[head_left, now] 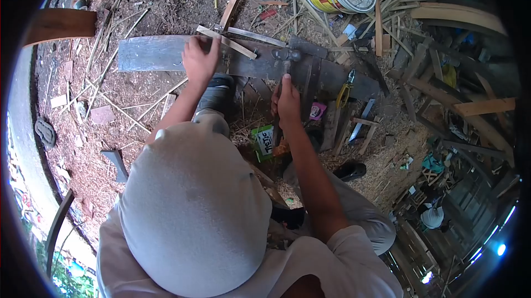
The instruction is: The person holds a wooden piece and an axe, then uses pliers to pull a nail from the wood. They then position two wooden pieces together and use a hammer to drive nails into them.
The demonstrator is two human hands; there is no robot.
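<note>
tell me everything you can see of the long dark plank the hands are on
The long dark grey wooden plank lies flat on the chip-strewn ground, running left to right across the view. Its left end looks paler and weathered, and the rest is darker. The left hand presses on its top by a thin pale wooden strip lying across it. The right hand grips a dark tool handle that reaches up to the plank. A dark shoe sits at its near edge.
</note>
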